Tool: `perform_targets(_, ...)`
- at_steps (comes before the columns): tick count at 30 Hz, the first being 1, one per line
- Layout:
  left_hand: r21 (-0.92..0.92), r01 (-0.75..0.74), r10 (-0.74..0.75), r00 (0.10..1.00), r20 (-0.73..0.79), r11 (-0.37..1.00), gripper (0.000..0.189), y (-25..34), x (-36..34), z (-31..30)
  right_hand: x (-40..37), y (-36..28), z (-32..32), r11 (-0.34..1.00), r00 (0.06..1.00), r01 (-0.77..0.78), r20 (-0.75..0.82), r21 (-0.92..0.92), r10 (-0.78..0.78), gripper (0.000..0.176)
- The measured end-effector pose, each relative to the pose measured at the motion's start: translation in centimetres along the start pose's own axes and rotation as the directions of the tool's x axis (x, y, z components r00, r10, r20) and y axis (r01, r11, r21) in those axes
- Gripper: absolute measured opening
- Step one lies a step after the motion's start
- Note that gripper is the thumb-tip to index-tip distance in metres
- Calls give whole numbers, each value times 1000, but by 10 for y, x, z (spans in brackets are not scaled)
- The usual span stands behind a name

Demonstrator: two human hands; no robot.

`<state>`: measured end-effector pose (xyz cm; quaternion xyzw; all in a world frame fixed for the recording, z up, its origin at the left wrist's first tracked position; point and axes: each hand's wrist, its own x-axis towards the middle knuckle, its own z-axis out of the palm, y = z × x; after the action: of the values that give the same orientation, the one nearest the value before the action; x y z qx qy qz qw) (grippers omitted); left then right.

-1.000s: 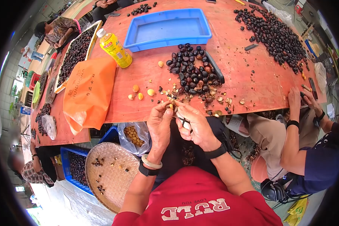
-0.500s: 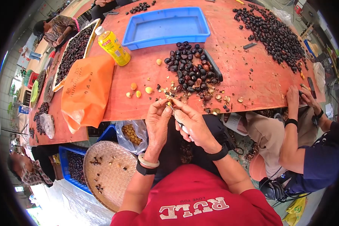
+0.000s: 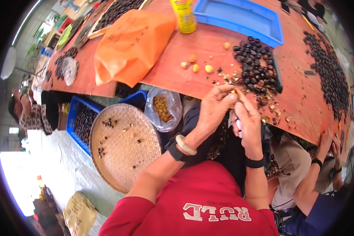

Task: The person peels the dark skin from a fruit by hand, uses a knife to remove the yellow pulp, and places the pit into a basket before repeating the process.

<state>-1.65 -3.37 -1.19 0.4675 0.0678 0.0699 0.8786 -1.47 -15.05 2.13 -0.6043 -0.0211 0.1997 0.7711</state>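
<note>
My left hand point(image 3: 216, 108) pinches a small yellowish nut point(image 3: 233, 92) at the table's front edge, its fingertips meeting those of the other hand. My right hand point(image 3: 247, 122) is closed around a tool with a white handle point(image 3: 238, 125); its working end is hard to make out between the fingers. Just beyond lies a heap of dark, glossy nuts point(image 3: 255, 63) with broken shell pieces point(image 3: 263, 98) at its near side. Several peeled yellow nuts, one of them a pale round one point(image 3: 209, 69), rest on the red table point(image 3: 165, 70) to the left.
Behind are a blue tray point(image 3: 240, 19), a yellow bottle point(image 3: 185, 17) and an orange bag point(image 3: 131, 45). Lower left are a round woven tray point(image 3: 124, 153), a plastic bag of yellow nuts point(image 3: 163, 110) and a blue crate point(image 3: 80, 122). A co-worker's hands point(image 3: 328, 143) are at the right.
The view has turned left, so the table and its contents appear farther right and higher. Both hands remain together at the small nut, the right still around the white-handled tool.
</note>
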Motion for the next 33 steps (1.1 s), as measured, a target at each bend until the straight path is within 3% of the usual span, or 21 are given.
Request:
perform_targets(2,-36,56,-56,998,-15,998,22,2,1,3,3,4,0,1000,1000,17,-6,-20,-17,36)
perform_targets(5,-87,17,-23,998,-63,996,21,-4,0,5,7,10,0,1000,1000,24,-16,11,-24,35)
perform_targets(15,-3,31,-31,982,-186,1000,16,-3,3,10,19,21,16,992,994,37,-103,118,-25,33)
perform_targets(19,-31,135,-138,956,-258,990,18,10,2,17,25,23,21,991,994,34,-111,126,-20,33)
perform_targets(24,-131,55,-75,986,-148,990,21,-4,3,6,33,18,19,967,990,39,-140,253,-4,38)
perform_targets(25,-152,-81,59,988,-142,985,22,-7,3,7,33,13,16,964,987,23,-162,266,21,39)
perform_targets(29,-189,-86,90,996,12,978,29,-10,1,-8,24,0,-4,945,990,-7,-128,327,52,40)
perform_targets(33,-299,26,0,996,88,954,33,0,0,-6,-1,-11,-6,980,993,-87,-57,179,99,41)
